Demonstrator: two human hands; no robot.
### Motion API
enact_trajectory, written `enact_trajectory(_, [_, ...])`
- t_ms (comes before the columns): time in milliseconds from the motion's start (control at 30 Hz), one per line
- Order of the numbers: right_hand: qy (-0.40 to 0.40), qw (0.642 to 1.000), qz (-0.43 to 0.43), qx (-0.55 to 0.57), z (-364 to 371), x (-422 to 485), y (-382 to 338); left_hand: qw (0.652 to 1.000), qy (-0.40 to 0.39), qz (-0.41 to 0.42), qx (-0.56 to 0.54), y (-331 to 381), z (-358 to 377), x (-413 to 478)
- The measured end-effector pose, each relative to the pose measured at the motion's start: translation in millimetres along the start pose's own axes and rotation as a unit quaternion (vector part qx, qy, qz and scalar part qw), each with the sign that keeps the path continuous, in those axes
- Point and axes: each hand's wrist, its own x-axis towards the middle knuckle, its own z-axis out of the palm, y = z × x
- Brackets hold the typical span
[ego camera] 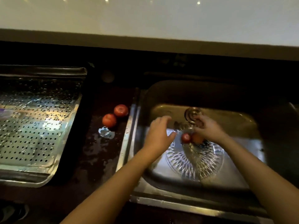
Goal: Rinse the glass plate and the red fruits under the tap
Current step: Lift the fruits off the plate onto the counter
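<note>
A perforated stainless-steel draining tray point(37, 126) sits at the far left, its surface beaded with water and catching the light. Just to its right runs a dark, wet countertop point(100, 159), where two round red fruits point(109, 120) lie touching each other near the sink's edge, with a small shiny puddle point(106, 132) just in front of them.

Right of the counter is a stainless-steel sink point(129, 143), its round metal drain point(192, 113) near the back of the basin. A clear cut-glass plate with a diamond pattern point(194, 160) lies flat on the sink floor, roughly in the middle.

The left hand point(159, 133) reaches in over the plate's left rim, palm down, with the fingers loosely spread and nothing in its grasp; whether it touches the glass cannot be told.

Two more small red fruits point(186, 137) rest side by side on the far part of the plate, between the two hands.

The right hand point(208, 128) is above and just behind them, with its fingers curled downward toward the drain. A reddish blur shows under the fingertips, but motion blur hides whether the hand grips a fruit or only hovers there.

A pale wall point(145, 16) runs behind the counter along the top.
</note>
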Motion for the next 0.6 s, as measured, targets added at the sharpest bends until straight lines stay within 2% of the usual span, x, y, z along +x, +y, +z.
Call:
enact_trajectory(100, [0.011, 0.995, 0.063, -0.072, 20.9, 3.6, 43.1, 0.995, -0.091, -0.023, 0.03, -2.4, 57.2, 26.2])
enact_trajectory(200, [0.005, 0.993, 0.086, -0.077, 42.3, 4.9, 71.8, 0.986, -0.145, -0.05, 0.067, -12.1, 99.6, 42.3])
enact_trajectory(333, [0.007, 0.997, 0.078, -0.029, 58.3, 11.7, 92.8, 0.983, -0.141, -0.081, 0.087, -27.4, 130.7, 55.8])
enact_trajectory(600, [0.067, 0.994, 0.056, 0.06, 74.1, 17.2, 100.7, 0.985, -0.146, -0.061, 0.067, -37.8, 143.6, 60.9])
